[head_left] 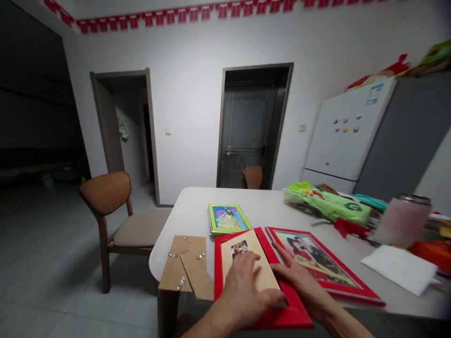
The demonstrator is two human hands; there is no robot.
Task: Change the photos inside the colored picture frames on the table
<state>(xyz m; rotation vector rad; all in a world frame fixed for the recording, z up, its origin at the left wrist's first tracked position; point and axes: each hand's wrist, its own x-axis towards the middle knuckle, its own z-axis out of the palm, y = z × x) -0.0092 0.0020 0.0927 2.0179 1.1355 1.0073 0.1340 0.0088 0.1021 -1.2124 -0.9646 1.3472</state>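
Observation:
A red picture frame lies at the table's near edge, with a cream card or sheet inside its border. A small photo shows near the card's far end. My left hand rests over the card, fingers curved and thumb spread towards its near edge. My right hand is at the frame's right side, fingers apart; its fingertips reach the frame's border. Just beyond it lies a second red frame holding a photo of people. To the left is a brown backing board with metal clips and a stand flap.
A yellow-green framed picture lies farther back on the white table. At the right are a green package, a pink jar and white tissue. A wooden chair stands left of the table.

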